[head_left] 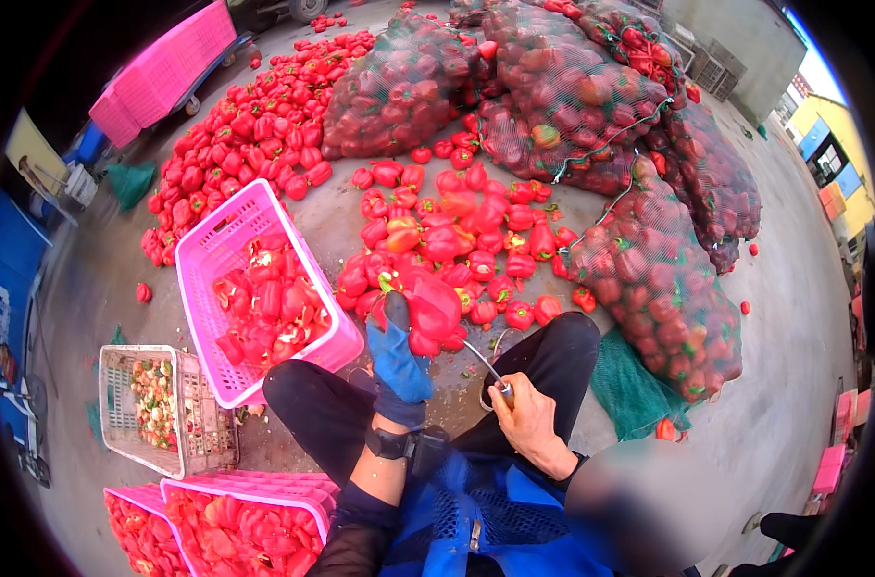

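Note:
My left hand (396,361), in a blue glove with a dark thumb, is closed around a large red bell pepper (434,306) with a green stem, held up over the loose peppers. In my bare right hand (529,418) is a hand tool with a thin, curved metal shaft (482,360) and a short handle. Its far end lies close to the pepper's lower right side; whether they touch I cannot tell. Left of my left hand stands a pink crate (194,288) partly filled with cut red pepper pieces (282,293).
Loose red peppers (255,125) cover the ground ahead. Full mesh sacks (649,279) lie ahead and to the right, beside a green net (635,385). A whitish crate (139,445) holds pepper scraps. Filled pink crates (264,481) stand lower left; stacked pink crates (168,67) sit on a cart.

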A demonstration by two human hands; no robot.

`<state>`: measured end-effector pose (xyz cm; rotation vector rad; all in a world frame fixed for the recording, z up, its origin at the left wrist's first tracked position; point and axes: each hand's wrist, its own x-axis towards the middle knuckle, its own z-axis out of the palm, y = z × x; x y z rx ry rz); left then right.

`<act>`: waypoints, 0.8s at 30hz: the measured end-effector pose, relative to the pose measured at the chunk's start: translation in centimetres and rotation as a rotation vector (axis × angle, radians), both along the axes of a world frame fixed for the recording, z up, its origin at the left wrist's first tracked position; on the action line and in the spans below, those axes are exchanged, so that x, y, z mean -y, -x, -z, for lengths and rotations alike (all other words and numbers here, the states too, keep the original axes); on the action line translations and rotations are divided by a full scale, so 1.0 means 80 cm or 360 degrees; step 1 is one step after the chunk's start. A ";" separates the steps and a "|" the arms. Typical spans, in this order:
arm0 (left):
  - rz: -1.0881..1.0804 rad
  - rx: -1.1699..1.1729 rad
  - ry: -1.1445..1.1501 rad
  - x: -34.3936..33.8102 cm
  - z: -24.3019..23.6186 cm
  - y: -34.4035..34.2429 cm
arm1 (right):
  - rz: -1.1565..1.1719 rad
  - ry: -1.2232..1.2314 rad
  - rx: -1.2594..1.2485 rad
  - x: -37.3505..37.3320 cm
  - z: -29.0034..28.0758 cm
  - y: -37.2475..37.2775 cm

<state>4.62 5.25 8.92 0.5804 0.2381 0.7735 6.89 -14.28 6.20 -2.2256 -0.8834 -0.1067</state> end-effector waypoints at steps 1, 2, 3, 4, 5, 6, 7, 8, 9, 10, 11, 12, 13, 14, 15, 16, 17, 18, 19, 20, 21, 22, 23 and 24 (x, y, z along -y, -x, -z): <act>0.0035 -0.0041 0.0032 -0.003 -0.006 0.004 | 0.0023 -0.0137 -0.0121 -0.001 -0.010 -0.003; 0.0035 -0.0152 -0.0120 -0.004 -0.008 0.010 | 0.0048 -0.0275 -0.0241 -0.007 -0.029 -0.012; 0.0047 -0.0263 -0.0263 -0.002 -0.009 0.016 | -0.0031 -0.0383 -0.0395 -0.020 -0.056 -0.021; 0.0063 -0.0371 -0.0407 0.001 -0.011 0.021 | -0.0106 -0.0493 -0.0545 -0.035 -0.082 -0.031; 0.0089 -0.0438 -0.0574 0.006 -0.017 0.027 | -0.0214 -0.0341 -0.0643 -0.047 -0.099 -0.043; 0.0110 -0.0510 -0.0755 0.011 -0.022 0.036 | -0.0329 -0.0203 -0.0746 -0.056 -0.110 -0.054; 0.0130 -0.0580 -0.0933 0.014 -0.025 0.043 | -0.0447 -0.0061 -0.0849 -0.060 -0.115 -0.059; 0.0231 -0.0576 -0.0925 0.010 -0.025 0.048 | -0.0484 -0.0077 -0.1010 -0.059 -0.114 -0.061; 0.0325 -0.0577 -0.0912 0.004 -0.025 0.056 | -0.0527 -0.0091 -0.1175 -0.057 -0.112 -0.061; 0.0418 -0.0578 -0.0897 0.000 -0.024 0.062 | -0.0571 -0.0104 -0.1341 -0.055 -0.109 -0.061; 0.0465 -0.0542 -0.0796 0.000 -0.022 0.066 | -0.0643 -0.0244 -0.1489 -0.049 -0.089 -0.064; 0.0523 -0.0591 -0.0761 0.000 -0.024 0.071 | -0.0699 -0.0349 -0.1681 -0.046 -0.083 -0.065; 0.0582 -0.0640 -0.0725 -0.001 -0.029 0.076 | -0.0752 -0.0456 -0.1871 -0.045 -0.078 -0.067; 0.0640 -0.0689 -0.0689 -0.003 -0.030 0.081 | -0.0804 -0.0566 -0.2060 -0.042 -0.075 -0.070; 0.0706 -0.0510 -0.0629 -0.008 -0.019 0.088 | -0.0755 -0.0318 -0.2232 -0.038 -0.081 -0.080; 0.0777 -0.0356 -0.0378 -0.007 -0.007 0.092 | -0.0958 -0.0799 -0.2583 -0.036 -0.057 -0.080; 0.0841 -0.0202 -0.0127 -0.005 0.006 0.097 | -0.0856 -0.0979 -0.2685 -0.032 -0.037 -0.072; 0.0893 -0.0042 0.0125 -0.006 0.020 0.098 | -0.0754 -0.1155 -0.2780 -0.037 -0.031 -0.061; 0.0888 0.0038 0.0239 -0.006 0.021 0.093 | -0.0627 -0.1265 -0.2788 -0.043 -0.022 -0.054; 0.0920 0.0212 0.0477 -0.004 0.020 0.089 | -0.0648 -0.1325 -0.2904 -0.038 -0.003 -0.056; 0.0846 0.0184 0.0500 -0.006 0.024 0.087 | -0.0686 -0.1371 -0.3030 -0.042 0.003 -0.060; 0.0767 0.0158 0.0524 -0.007 0.030 0.086 | -0.0723 -0.1411 -0.3161 -0.046 0.008 -0.060; 0.0693 0.0167 0.0508 -0.003 0.033 0.087 | -0.0516 -0.1396 -0.2953 -0.045 0.012 -0.049; 0.0711 0.0293 0.0554 -0.009 0.029 0.086 | -0.0265 -0.1469 -0.2785 -0.051 0.002 -0.043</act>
